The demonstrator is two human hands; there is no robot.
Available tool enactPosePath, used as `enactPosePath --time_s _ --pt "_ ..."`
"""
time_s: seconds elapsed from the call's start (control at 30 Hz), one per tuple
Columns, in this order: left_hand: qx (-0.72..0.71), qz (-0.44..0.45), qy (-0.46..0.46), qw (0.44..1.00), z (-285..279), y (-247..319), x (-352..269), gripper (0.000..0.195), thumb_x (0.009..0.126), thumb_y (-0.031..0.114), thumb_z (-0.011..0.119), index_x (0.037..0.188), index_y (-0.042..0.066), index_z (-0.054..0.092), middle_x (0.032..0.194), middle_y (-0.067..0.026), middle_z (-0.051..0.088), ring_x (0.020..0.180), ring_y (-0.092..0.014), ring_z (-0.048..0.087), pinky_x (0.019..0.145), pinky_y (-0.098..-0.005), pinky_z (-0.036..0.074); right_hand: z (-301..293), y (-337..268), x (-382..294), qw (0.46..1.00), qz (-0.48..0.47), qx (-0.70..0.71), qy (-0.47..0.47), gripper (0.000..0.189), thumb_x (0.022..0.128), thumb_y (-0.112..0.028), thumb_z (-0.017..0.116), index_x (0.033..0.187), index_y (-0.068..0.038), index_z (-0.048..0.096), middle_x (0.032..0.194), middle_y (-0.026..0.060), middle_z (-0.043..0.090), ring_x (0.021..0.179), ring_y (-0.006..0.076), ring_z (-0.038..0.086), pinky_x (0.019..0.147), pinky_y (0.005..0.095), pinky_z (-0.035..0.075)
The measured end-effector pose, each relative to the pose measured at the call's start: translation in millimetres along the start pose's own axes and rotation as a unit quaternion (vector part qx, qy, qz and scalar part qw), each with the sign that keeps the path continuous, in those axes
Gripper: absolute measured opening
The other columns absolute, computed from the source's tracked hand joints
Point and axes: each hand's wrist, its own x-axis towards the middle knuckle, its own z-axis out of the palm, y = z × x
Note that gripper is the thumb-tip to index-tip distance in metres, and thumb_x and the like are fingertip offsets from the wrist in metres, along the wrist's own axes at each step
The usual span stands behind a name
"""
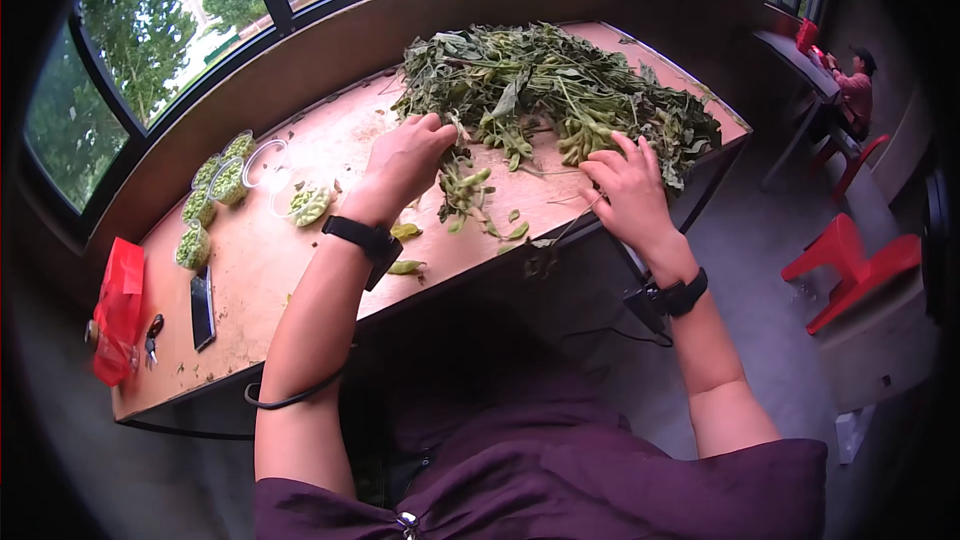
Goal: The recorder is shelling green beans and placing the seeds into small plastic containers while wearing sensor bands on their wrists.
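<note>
A large heap of green soybean plants (525, 67), with leaves, stems and pods, lies across the far right of the wooden table (330, 142). My left hand (409, 154) has its fingers curled around a leafy soybean sprig (466, 184), whose pods hang by the table top. My right hand (630, 187) is at the heap's near edge with its fingers apart, close to a cluster of pods (585, 136). A thin stem passes by its thumb, with withered leaves (541, 255) over the table edge. Loose pods (517, 231) lie between my hands.
Several clear cups of shelled beans (227, 181) line the window side. Nearer stands another bean cup (307, 206). At the left are a phone (202, 307), keys (153, 337) and a red bag (120, 307). Red stools (855, 270) and a seated person (855, 94) are at right.
</note>
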Motion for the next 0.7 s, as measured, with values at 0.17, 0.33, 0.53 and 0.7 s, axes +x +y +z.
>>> enactPosePath --time_s 0.17,0.33,0.53,0.7 --pt "-0.212 -0.098 0.204 0.951 -14.8 -49.7 -24.3 0.018 0.080 0.007 0.061 0.098 0.013 0.059 0.090 -0.0077 0.060 0.084 -0.025 0.062 0.073 -0.0342 0.050 10.1 62.3 -0.9 0.998 0.052 -0.016 0.014 0.034 0.085 -0.027 0.060 0.113 -0.007 0.062 0.123 0.0071 0.054 0.124 0.0276 0.042 0.110 0.0449 0.024" --pt "-0.430 -0.220 0.311 0.819 -30.2 -90.2 -18.8 0.019 0.090 0.021 0.062 0.103 0.009 0.059 0.087 -0.0001 0.062 0.072 -0.008 0.058 0.057 -0.0238 0.051 11.4 79.9 6.9 0.993 0.092 0.025 -0.065 0.039 0.086 -0.031 0.059 0.114 -0.003 0.060 0.124 0.0091 0.053 0.121 0.0257 0.044 0.106 0.0410 0.028" --pt "-0.362 -0.182 0.381 0.831 -85.3 -149.1 8.1 0.020 0.090 0.019 0.063 0.103 0.004 0.061 0.090 -0.0060 0.067 0.075 -0.015 0.068 0.061 -0.0265 0.056 16.2 73.0 5.0 0.994 0.091 0.014 -0.062 0.042 0.085 -0.031 0.060 0.117 -0.003 0.059 0.125 0.0088 0.053 0.122 0.0258 0.044 0.105 0.0413 0.029" --pt "-0.340 -0.221 0.432 0.806 -128.7 -164.3 44.6 0.021 0.088 0.017 0.065 0.099 -0.001 0.064 0.091 -0.0094 0.069 0.074 -0.019 0.070 0.059 -0.0259 0.057 13.8 74.3 3.6 0.993 0.096 0.010 -0.069 0.044 0.085 -0.032 0.060 0.117 -0.003 0.058 0.127 0.0089 0.052 0.122 0.0264 0.043 0.105 0.0416 0.029"
